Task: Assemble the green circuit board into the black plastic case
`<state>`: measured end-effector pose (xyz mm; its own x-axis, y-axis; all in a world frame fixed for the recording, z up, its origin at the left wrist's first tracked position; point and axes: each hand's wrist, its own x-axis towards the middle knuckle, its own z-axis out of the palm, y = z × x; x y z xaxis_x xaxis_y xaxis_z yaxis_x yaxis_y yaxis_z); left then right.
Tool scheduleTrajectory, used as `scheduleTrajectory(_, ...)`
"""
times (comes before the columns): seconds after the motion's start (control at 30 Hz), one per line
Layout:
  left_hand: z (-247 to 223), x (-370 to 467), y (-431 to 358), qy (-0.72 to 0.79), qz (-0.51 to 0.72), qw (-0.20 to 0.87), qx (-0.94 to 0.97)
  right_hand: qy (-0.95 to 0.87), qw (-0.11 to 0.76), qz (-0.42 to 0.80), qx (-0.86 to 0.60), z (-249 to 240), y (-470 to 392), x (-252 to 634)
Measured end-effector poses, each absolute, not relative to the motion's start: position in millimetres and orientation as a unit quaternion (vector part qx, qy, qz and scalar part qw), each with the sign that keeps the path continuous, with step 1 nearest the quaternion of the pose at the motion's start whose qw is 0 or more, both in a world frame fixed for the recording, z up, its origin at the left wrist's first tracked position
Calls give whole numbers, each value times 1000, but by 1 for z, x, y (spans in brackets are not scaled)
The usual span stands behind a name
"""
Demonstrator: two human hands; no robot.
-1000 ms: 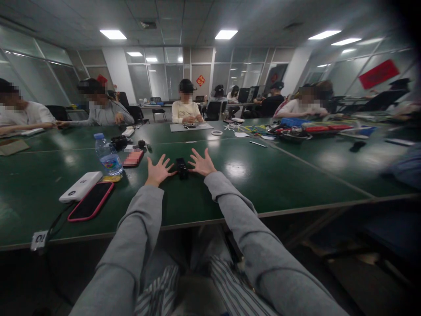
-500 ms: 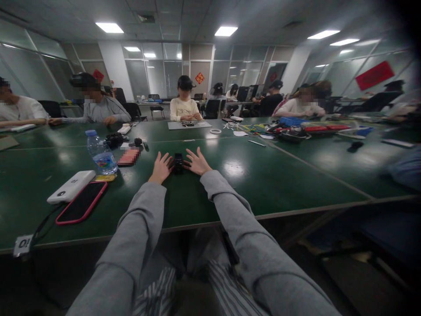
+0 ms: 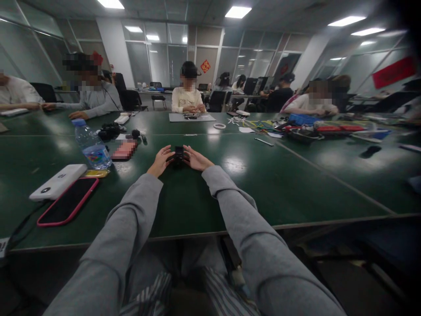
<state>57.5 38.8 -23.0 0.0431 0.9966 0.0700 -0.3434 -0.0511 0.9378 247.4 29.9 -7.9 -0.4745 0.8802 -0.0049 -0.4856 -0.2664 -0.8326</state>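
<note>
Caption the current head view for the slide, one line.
Left hand and right hand flank a small black device on a green table, with a water bottle to the left.

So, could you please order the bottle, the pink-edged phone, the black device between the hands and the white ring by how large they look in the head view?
Pink-edged phone and bottle: too alike to rank
Black device
White ring
</note>
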Motion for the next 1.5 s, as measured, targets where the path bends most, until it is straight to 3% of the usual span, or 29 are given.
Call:
scheduleTrajectory(0.2,-22,71,53,397,602,520,458,-423,443,757,-229,-17,57,251)
scheduleTrajectory(0.53,-22,77,106,379,601,524,470,-439,416,771,-201,-22,106,261)
scheduleTrajectory(0.93,-20,85,154,407,513,461,599,-461,398,763,-218,-22,163,260)
scheduleTrajectory(1.5,-18,95,210,381,511,521,568,-488,360,764,-221,-18,214,265)
